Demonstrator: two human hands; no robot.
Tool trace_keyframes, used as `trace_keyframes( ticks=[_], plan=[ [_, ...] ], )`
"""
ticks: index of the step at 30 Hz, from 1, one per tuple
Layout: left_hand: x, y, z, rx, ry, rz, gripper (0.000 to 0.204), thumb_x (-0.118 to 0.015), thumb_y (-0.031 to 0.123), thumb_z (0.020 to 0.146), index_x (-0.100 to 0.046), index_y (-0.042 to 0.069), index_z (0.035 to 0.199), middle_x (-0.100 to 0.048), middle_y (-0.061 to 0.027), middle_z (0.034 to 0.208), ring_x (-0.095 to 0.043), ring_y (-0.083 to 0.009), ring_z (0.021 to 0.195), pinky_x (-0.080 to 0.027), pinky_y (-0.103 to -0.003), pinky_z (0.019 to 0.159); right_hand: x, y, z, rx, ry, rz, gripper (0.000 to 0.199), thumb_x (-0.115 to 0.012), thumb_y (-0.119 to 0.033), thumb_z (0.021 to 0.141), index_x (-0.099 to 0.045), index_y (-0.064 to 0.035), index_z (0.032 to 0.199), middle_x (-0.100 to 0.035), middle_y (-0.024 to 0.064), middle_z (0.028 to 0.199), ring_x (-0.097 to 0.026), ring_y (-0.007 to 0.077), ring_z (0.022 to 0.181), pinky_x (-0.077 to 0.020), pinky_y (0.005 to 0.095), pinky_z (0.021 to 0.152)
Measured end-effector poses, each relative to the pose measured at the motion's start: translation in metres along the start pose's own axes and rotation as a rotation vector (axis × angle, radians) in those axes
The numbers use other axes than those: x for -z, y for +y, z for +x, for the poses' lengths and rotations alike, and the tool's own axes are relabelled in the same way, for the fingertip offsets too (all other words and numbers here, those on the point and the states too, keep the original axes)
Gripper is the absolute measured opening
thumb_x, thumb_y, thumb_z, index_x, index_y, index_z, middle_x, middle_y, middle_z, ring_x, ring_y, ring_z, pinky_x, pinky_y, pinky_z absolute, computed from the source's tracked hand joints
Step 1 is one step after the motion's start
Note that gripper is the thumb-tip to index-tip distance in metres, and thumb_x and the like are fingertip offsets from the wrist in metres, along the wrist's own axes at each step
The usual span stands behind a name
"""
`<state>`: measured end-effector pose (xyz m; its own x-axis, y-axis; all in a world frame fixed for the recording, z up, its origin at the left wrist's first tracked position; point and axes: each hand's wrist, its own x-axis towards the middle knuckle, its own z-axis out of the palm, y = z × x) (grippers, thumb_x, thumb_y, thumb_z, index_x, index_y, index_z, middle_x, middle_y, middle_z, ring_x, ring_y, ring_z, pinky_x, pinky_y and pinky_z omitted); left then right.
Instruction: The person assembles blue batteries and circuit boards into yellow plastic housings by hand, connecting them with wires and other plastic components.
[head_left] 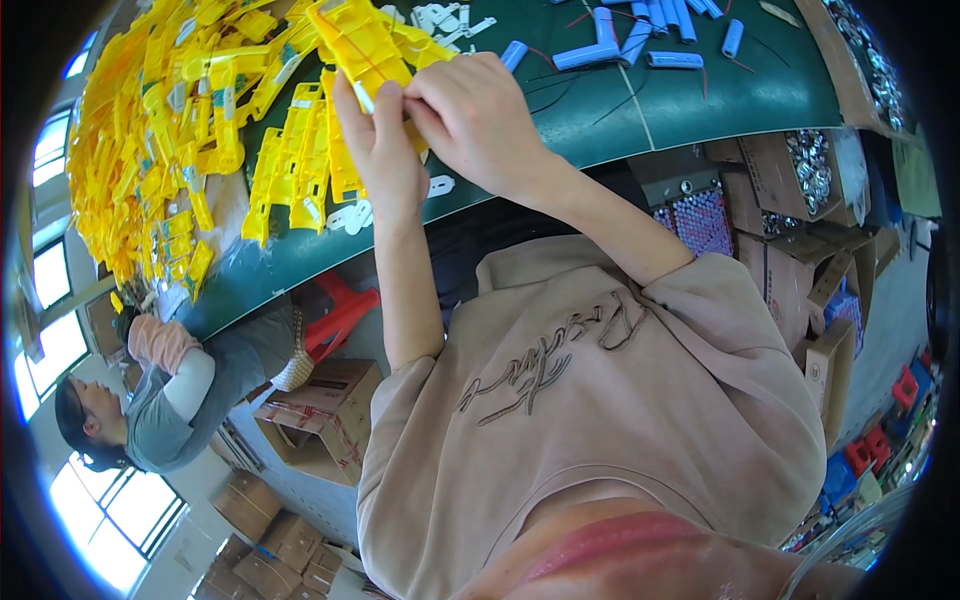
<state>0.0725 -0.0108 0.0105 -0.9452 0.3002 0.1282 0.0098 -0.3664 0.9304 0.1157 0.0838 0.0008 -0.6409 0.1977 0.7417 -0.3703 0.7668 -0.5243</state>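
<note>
My left hand point(385, 155) grips a yellow plastic housing point(362, 45) by its near end, above the green table point(700, 115). A thin reddish wire runs along inside this housing, and a small white piece shows near my left thumb. My right hand point(485, 125) is closed in a pinch at the housing's near right edge. What its fingertips hold is hidden. Several yellow housings point(300, 165) stand side by side just left of my left hand. Small white flat plastic pieces point(350, 217) lie near the table's front edge, and more white pieces point(440, 18) lie beyond my hands.
A big heap of yellow housings point(150, 130) covers the table's left side. Blue cylindrical battery cells point(585, 56) with thin wires lie at the far right. Cardboard boxes point(775, 270) stand right of me. A co-worker point(170, 390) sits at the left, near a red stool point(340, 310).
</note>
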Motion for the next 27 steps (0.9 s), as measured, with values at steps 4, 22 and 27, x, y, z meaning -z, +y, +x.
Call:
trace_keyframes(
  ticks=[4,22,27],
  plan=[
    [0.005,-0.005,0.001,0.039,-0.005,0.007,0.046,-0.045,0.007,0.094,-0.029,0.002,0.136,-0.055,-0.01,0.112,-0.055,-0.0125,0.092,-0.046,-0.025,0.077,-0.004,0.006,-0.001,0.089,0.011,-0.075,0.01,-0.062,-0.013,0.078,-0.055,-0.0056,0.081,-0.058,0.0063,0.073,-0.056,0.0224,0.072,-0.0412,0.0348,0.072],
    [0.022,0.001,0.002,0.14,-0.154,0.047,0.037,-0.038,0.009,0.092,-0.032,0.006,0.129,-0.058,-0.0129,0.086,-0.059,-0.0188,0.066,-0.054,-0.035,0.061,0.111,0.103,-0.007,0.134,-0.794,-0.417,0.017,-0.061,-0.018,0.084,-0.061,-0.0045,0.094,-0.054,0.0071,0.082,-0.056,0.0258,0.085,-0.0451,0.0351,0.073],
    [0.027,0.004,0.0,0.151,-0.135,0.086,0.038,-0.038,0.01,0.092,-0.031,0.006,0.13,-0.057,-0.0131,0.086,-0.059,-0.019,0.066,-0.054,-0.035,0.061,0.107,0.106,-0.009,0.206,-0.77,-0.404,0.016,-0.063,-0.018,0.083,-0.059,-0.0046,0.089,-0.057,0.0089,0.078,-0.059,0.0253,0.08,-0.0488,0.0359,0.072]
  ],
)
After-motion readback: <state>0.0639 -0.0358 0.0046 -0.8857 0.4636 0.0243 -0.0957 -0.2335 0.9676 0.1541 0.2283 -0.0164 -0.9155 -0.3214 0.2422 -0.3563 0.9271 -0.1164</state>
